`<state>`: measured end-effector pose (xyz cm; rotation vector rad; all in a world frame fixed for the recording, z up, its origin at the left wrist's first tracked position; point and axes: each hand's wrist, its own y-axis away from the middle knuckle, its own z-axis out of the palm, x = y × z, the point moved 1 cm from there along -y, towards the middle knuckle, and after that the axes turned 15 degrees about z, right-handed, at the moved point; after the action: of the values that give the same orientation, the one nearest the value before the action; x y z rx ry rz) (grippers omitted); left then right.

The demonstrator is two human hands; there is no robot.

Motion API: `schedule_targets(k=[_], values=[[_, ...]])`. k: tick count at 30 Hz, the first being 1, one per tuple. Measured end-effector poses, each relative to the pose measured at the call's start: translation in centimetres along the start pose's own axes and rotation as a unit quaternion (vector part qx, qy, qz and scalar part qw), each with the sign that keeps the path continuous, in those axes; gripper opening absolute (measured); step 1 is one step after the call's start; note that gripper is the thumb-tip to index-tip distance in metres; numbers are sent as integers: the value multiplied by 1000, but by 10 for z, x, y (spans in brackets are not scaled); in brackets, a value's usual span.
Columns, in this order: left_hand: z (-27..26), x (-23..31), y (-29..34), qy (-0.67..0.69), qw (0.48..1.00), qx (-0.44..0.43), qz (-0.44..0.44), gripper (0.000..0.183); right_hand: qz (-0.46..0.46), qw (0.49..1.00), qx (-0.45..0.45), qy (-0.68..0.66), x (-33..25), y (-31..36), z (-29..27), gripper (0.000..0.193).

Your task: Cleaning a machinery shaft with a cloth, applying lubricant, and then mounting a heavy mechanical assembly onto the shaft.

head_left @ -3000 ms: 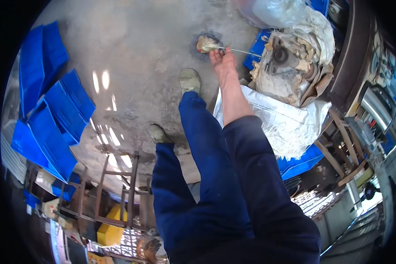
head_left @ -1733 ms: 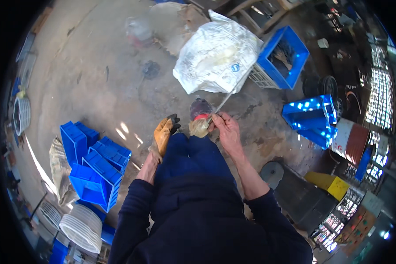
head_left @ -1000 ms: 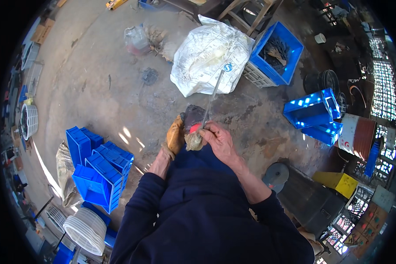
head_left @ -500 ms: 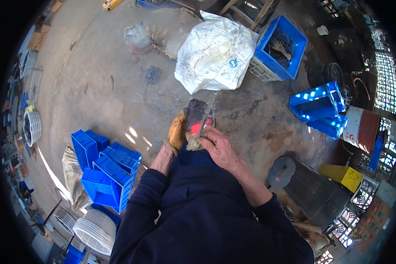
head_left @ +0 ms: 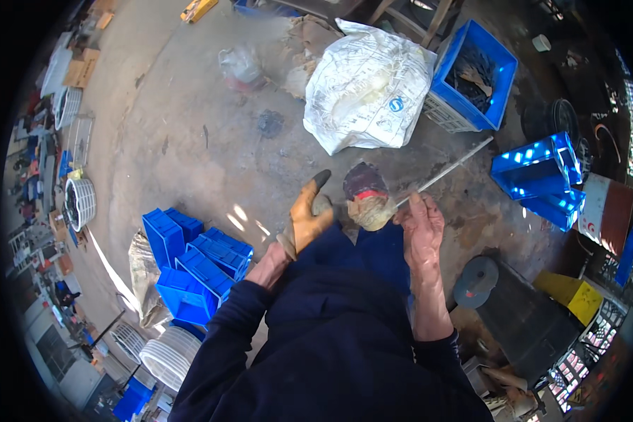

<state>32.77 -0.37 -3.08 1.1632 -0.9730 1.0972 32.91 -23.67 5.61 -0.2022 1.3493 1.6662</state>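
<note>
My left hand [head_left: 307, 219] wears an orange-yellow work glove with a dark fingertip. Its fingers are apart, beside a small greyish rounded thing [head_left: 321, 205] that I cannot make out. My bare right hand [head_left: 423, 224] pinches a thin pale rod [head_left: 451, 167] near its lower end, and the rod slants up and away to the right. Between my hands, just past my dark blue trouser legs, is a dark maroon bundle [head_left: 364, 181] with a red band and a crumpled tan end. Its kind is unclear; the rod's lower end meets or overlaps its tan part.
Ahead lies a white woven sack [head_left: 369, 91], next to a blue crate [head_left: 505, 84] of dark pieces. More blue crates [head_left: 538, 169] are at right, near a red-and-white drum [head_left: 605, 211]. Blue bins [head_left: 193, 264] and white baskets [head_left: 169, 359] stand at left.
My hands have moved apart: the left has come off the dark bundle, and the right has shifted right. The rod has swung from nearly upright to slanting right. The whole view has shifted slightly.
</note>
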Motion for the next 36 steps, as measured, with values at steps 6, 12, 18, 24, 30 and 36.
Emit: schedule_targets(k=[6,12,18,24,30,36], values=[[131,72,-42,-389,805,-251,371,51,-33,993,85,73,-42,-17,-69,15],[244,56,-73,-419,741,-281,444,43,-39,997,59,4,-104,-35,-142,18],[382,57,-121,-331,766,-289,470,31,-29,991,126,-18,-203,-52,-227,23],[475,57,-194,-341,811,-319,352,28,-43,995,76,-52,-298,-94,-285,27],[537,42,-295,-179,929,-261,193,22,-213,964,141,78,-375,-145,-348,44],[604,68,-374,-67,956,-260,116,19,-131,905,141,380,-437,-167,-385,72]])
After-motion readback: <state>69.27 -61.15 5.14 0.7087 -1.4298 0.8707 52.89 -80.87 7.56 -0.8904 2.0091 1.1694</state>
